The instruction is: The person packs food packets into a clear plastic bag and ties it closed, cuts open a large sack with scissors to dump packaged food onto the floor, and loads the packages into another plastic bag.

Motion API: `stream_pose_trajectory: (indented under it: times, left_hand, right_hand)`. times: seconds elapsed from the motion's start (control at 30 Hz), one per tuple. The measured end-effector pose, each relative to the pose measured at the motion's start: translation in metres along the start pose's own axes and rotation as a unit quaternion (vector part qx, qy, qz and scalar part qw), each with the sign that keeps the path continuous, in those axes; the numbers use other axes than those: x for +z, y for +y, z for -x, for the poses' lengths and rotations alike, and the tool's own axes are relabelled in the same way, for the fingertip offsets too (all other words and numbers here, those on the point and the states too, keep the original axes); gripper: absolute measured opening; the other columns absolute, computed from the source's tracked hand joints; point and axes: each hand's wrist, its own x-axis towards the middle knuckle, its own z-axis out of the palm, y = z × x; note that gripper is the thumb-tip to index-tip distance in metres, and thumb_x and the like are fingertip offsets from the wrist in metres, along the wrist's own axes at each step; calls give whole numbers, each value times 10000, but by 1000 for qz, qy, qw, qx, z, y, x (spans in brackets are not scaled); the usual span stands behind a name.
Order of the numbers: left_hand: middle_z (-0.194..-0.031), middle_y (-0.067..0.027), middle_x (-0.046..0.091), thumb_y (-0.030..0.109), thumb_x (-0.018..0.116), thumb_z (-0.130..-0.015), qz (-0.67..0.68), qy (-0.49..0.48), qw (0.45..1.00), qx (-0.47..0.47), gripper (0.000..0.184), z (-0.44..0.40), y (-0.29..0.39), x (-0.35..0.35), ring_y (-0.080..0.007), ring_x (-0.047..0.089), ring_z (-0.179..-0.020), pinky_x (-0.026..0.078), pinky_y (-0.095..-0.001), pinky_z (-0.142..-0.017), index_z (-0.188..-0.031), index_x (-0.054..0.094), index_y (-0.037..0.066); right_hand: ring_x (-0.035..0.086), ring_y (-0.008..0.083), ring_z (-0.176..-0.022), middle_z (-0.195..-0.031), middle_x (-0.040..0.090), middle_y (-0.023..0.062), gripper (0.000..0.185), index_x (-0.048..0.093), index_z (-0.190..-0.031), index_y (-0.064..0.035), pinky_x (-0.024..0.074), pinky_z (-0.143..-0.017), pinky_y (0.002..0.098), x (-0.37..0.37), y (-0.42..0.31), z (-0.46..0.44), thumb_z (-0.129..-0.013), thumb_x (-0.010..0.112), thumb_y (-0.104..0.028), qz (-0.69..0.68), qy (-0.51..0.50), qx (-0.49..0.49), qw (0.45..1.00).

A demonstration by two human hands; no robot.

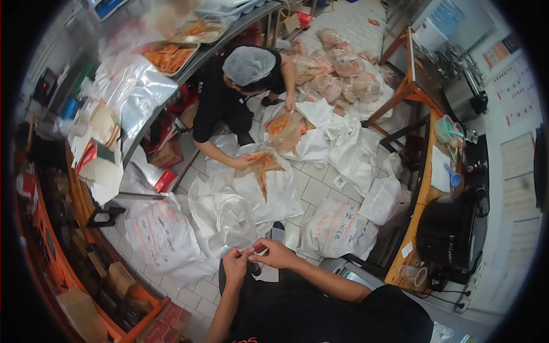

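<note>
A steel counter [233, 27] curves along the upper left. On the floor at the upper right lies a big pile of filled clear bags [343, 74], their pale and reddish contents blurred by the plastic. A co-worker [249, 66] in a hair net crouches between the two.

Nearer the wearer sit bulky white sacks with red print and black handwriting, one at the left [163, 237] and one at the right [338, 228]; both are opaque, so their contents cannot be told. Next in size are two clear bags of orange-red food, the farther one [287, 130] and the nearer one [265, 164], each resting on white sacking, each with one of the co-worker's hands on it.

On the counter, an open carton [100, 157] stands near a shallow metal tray [169, 58] heaped with orange-red food. A loose clear bag [231, 220] lies spread on the floor side of the wearer's hands, just beyond the fingers; no contents can be made out. On the wooden table at the right are a teal bowl [448, 131] and a clear cup [413, 275].

The wearer's left hand [235, 266] and right hand [275, 254] meet just beside that loose bag. Fingers on both are bent and narrow, tips together; whether they pinch anything cannot be told.
</note>
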Motion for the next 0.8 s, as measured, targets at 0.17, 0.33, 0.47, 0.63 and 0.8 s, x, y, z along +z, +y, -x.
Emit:
stream_pose_trajectory:
  times: [0.17,0.33,0.47,0.63,0.8]
  left_hand:
    - [-889,-137,691,56,667,-858,170,-95,979,-59,172,-6,22,42,-163,665,-780,542,-275,-735,-978,626,-60]
    - [-836,-107,683,46,691,-833,129,-104,986,-15,164,8,3,24,-145,648,-738,528,-259,-678,-953,630,-47]
    - [-837,-71,679,105,668,-877,145,-51,988,5,144,18,-4,7,-98,621,-747,498,-244,-682,-950,644,-17]
    - [-792,-32,638,178,641,-910,217,7,976,3,170,32,-37,-18,-80,571,-701,470,-227,-666,-925,636,9]
    - [-706,-8,570,246,621,-927,250,118,961,-2,228,32,-41,-25,-71,507,-626,428,-216,-607,-821,594,45]
  right_hand:
    - [641,165,-845,-943,664,93,371,623,-1036,-13,533,-729,298,-41,13,14,-799,761,-263,38,51,-65,996]
    - [649,160,-788,-902,672,94,360,634,-1050,-15,520,-717,291,-17,-19,30,-803,757,-246,75,8,-10,997]
    - [650,162,-757,-857,670,95,374,631,-1086,-17,520,-693,289,18,-14,28,-807,751,-234,91,32,-26,995]
    - [649,164,-714,-824,662,79,288,641,-1039,-26,519,-654,303,52,-13,25,-812,722,-184,179,14,34,983]
    - [627,264,-659,-743,592,96,135,576,-793,-29,510,-608,350,69,-19,11,-770,685,-104,339,45,-151,928]
